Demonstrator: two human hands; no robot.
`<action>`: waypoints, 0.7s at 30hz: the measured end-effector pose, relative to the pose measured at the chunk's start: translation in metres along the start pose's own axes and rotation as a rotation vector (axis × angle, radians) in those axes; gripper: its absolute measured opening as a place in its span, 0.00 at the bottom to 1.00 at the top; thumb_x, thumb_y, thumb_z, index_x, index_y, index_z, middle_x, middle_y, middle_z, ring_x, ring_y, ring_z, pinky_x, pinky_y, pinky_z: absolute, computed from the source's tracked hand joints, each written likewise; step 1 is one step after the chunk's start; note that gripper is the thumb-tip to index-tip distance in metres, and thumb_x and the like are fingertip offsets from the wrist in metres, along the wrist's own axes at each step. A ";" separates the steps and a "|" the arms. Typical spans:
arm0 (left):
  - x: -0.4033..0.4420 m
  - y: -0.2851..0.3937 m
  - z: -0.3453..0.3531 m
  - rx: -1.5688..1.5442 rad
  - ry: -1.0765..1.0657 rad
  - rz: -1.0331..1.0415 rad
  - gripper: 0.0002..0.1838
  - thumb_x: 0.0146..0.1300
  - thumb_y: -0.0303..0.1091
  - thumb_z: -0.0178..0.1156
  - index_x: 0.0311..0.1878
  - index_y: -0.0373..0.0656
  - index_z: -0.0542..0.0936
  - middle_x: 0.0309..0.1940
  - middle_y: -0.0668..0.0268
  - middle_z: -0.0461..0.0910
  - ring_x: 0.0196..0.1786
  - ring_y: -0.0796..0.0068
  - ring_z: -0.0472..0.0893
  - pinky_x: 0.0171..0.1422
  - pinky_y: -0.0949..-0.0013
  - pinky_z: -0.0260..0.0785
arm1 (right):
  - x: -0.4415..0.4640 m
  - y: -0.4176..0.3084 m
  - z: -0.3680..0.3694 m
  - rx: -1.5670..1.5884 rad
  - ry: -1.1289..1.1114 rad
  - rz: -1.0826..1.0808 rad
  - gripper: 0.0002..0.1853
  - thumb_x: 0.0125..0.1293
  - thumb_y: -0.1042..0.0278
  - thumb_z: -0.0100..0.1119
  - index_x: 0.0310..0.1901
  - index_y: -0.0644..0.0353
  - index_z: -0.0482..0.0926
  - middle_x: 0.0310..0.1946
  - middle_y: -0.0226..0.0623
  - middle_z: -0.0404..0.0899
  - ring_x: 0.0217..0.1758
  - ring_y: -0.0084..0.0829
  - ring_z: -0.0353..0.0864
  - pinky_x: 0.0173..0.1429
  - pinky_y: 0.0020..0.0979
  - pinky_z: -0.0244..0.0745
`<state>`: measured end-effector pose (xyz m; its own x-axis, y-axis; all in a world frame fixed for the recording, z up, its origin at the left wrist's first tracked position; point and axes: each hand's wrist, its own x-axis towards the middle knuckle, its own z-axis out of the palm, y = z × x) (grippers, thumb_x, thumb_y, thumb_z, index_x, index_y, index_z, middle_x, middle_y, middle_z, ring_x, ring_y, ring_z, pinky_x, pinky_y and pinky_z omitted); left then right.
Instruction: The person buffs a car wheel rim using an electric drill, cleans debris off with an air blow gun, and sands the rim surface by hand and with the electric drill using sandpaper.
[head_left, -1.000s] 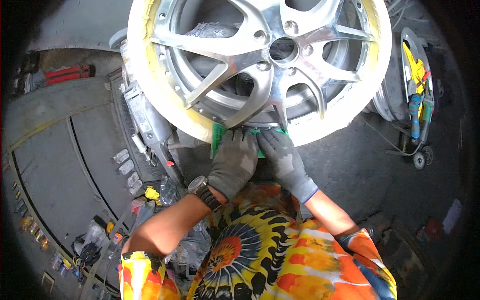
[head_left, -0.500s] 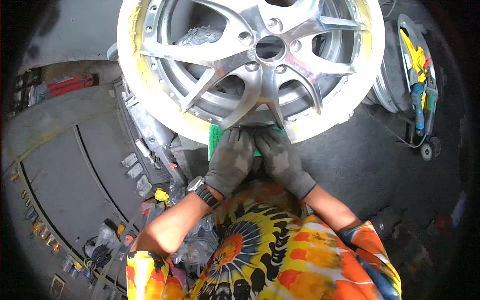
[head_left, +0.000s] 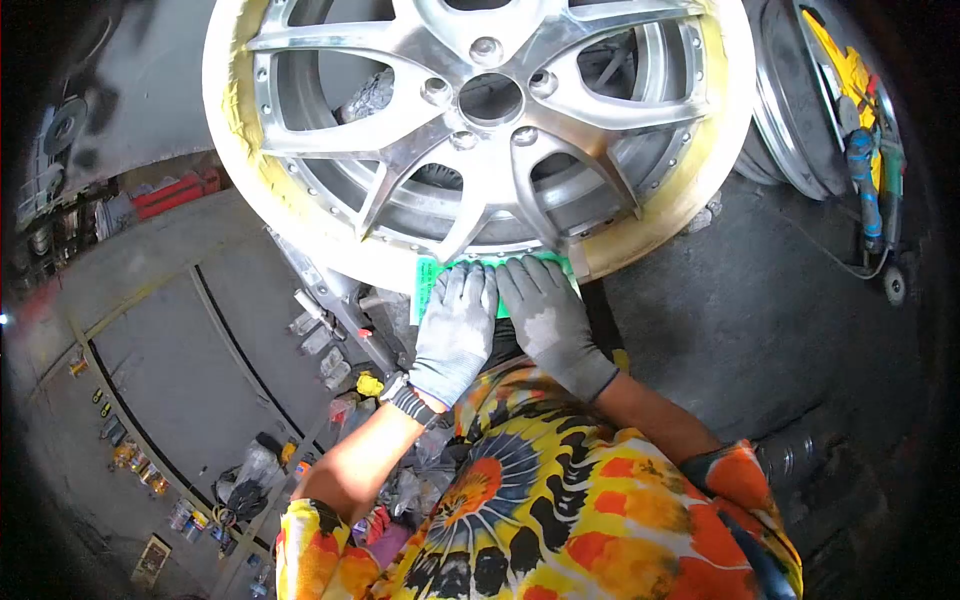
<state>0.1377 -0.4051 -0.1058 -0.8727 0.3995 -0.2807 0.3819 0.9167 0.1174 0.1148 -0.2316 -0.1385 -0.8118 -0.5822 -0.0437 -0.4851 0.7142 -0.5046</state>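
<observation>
A silver multi-spoke wheel rim fills the top of the view, its outer lip covered in white and yellowish material. At the near edge of the lip lies a green sheet with small dark print and a pale border. My gloved left hand rests flat on this sheet, fingers stretched toward the rim. Close beside it, my gloved right hand lies the same way, fingertips at the lip. Both hands cover most of the sheet, so how it sits underneath is hidden.
On the right, another wheel rim stands with a blue-handled tool and a yellow item against it. A red object lies at the left. Several small parts, bags and bottles are scattered on the lower-left floor.
The view has shifted, so the rim appears further left and slightly higher. Both hands stay on the green sheet at the lip, their gloves now more brightly lit.
</observation>
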 end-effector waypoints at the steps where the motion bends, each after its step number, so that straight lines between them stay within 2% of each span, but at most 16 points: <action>1: 0.000 0.000 0.001 0.002 -0.008 0.002 0.25 0.67 0.34 0.56 0.65 0.32 0.79 0.61 0.50 0.80 0.70 0.50 0.77 0.76 0.50 0.69 | 0.000 0.000 0.002 -0.031 0.023 0.002 0.17 0.67 0.65 0.57 0.54 0.63 0.83 0.48 0.39 0.83 0.57 0.38 0.80 0.66 0.40 0.72; 5: 0.001 0.001 0.004 -0.041 -0.029 -0.042 0.26 0.67 0.32 0.56 0.67 0.34 0.78 0.64 0.50 0.79 0.72 0.49 0.75 0.78 0.48 0.67 | 0.000 0.000 0.000 -0.069 0.074 -0.010 0.17 0.67 0.64 0.58 0.53 0.62 0.83 0.46 0.37 0.83 0.56 0.37 0.80 0.66 0.39 0.73; 7: 0.001 0.002 0.005 -0.087 -0.052 -0.055 0.27 0.66 0.30 0.56 0.69 0.35 0.77 0.65 0.50 0.79 0.74 0.48 0.74 0.80 0.47 0.65 | 0.000 -0.002 -0.001 0.049 -0.019 0.058 0.21 0.64 0.69 0.60 0.58 0.65 0.83 0.55 0.42 0.84 0.62 0.41 0.80 0.73 0.42 0.72; 8: 0.000 0.002 0.005 -0.108 -0.038 -0.062 0.27 0.66 0.30 0.57 0.69 0.35 0.78 0.65 0.50 0.79 0.74 0.48 0.75 0.80 0.47 0.65 | -0.001 -0.002 -0.001 0.048 -0.020 0.062 0.21 0.64 0.69 0.60 0.58 0.65 0.83 0.55 0.42 0.84 0.62 0.41 0.80 0.73 0.42 0.72; 10: 0.003 0.001 0.008 -0.131 -0.012 -0.059 0.27 0.65 0.30 0.57 0.69 0.36 0.78 0.65 0.51 0.79 0.74 0.48 0.75 0.80 0.47 0.65 | 0.002 0.001 0.002 -0.058 -0.012 0.026 0.16 0.68 0.63 0.57 0.53 0.61 0.83 0.47 0.37 0.83 0.57 0.37 0.80 0.67 0.41 0.73; 14: 0.003 -0.001 0.008 -0.078 -0.040 -0.050 0.27 0.64 0.30 0.58 0.68 0.36 0.78 0.64 0.51 0.80 0.73 0.48 0.75 0.80 0.48 0.65 | 0.000 0.001 0.007 -0.102 -0.006 0.001 0.16 0.69 0.63 0.57 0.53 0.60 0.83 0.48 0.37 0.83 0.59 0.38 0.80 0.67 0.43 0.72; 16: 0.003 -0.004 0.010 -0.072 -0.070 -0.032 0.27 0.64 0.30 0.58 0.67 0.36 0.79 0.64 0.51 0.80 0.73 0.48 0.76 0.80 0.49 0.66 | -0.002 0.002 0.011 -0.105 0.073 -0.036 0.14 0.69 0.63 0.56 0.51 0.59 0.83 0.49 0.36 0.83 0.59 0.37 0.79 0.67 0.44 0.72; 19: 0.002 -0.009 0.012 -0.061 -0.035 0.009 0.26 0.64 0.30 0.58 0.66 0.36 0.79 0.63 0.50 0.80 0.71 0.49 0.76 0.79 0.49 0.67 | -0.002 0.003 0.023 -0.127 0.131 -0.054 0.13 0.69 0.64 0.56 0.50 0.58 0.83 0.48 0.36 0.82 0.57 0.36 0.79 0.65 0.42 0.72; 21: 0.004 -0.009 0.008 -0.044 -0.023 0.015 0.25 0.64 0.30 0.58 0.66 0.35 0.79 0.62 0.50 0.80 0.70 0.49 0.77 0.77 0.49 0.68 | 0.000 0.001 0.015 -0.091 0.090 -0.046 0.12 0.69 0.64 0.56 0.49 0.58 0.83 0.47 0.36 0.82 0.57 0.36 0.79 0.64 0.41 0.72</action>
<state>0.1337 -0.4117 -0.1157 -0.8598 0.4132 -0.2999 0.3804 0.9102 0.1637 0.1193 -0.2366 -0.1517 -0.8122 -0.5805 0.0572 -0.5463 0.7226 -0.4236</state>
